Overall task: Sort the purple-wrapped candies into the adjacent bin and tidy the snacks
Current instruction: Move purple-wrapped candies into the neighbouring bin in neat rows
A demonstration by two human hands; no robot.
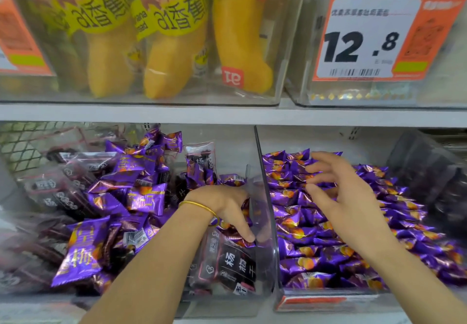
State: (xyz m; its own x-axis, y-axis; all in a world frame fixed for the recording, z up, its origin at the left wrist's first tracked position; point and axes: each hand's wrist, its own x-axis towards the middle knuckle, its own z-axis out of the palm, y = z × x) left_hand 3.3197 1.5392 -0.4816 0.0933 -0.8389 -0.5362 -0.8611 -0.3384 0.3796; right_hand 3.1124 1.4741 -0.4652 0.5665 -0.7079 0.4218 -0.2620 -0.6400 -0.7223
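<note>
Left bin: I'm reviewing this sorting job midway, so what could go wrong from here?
1. The left hand digs beside the clear divider, where purple candies lie mixed with dark packets; a dark packet could get scooped along by mistake.
2. The right bin already holds a full candy pile reaching its front wall; adding more might spill some over.

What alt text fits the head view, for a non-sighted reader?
A person's left hand reaches down into a clear left bin of mixed purple-wrapped candies and dark packets, while the open right hand hovers over the adjacent bin filled with purple candies. On the shelf above sit yellow banana-shaped snacks and a 12.8 price tag.
</note>
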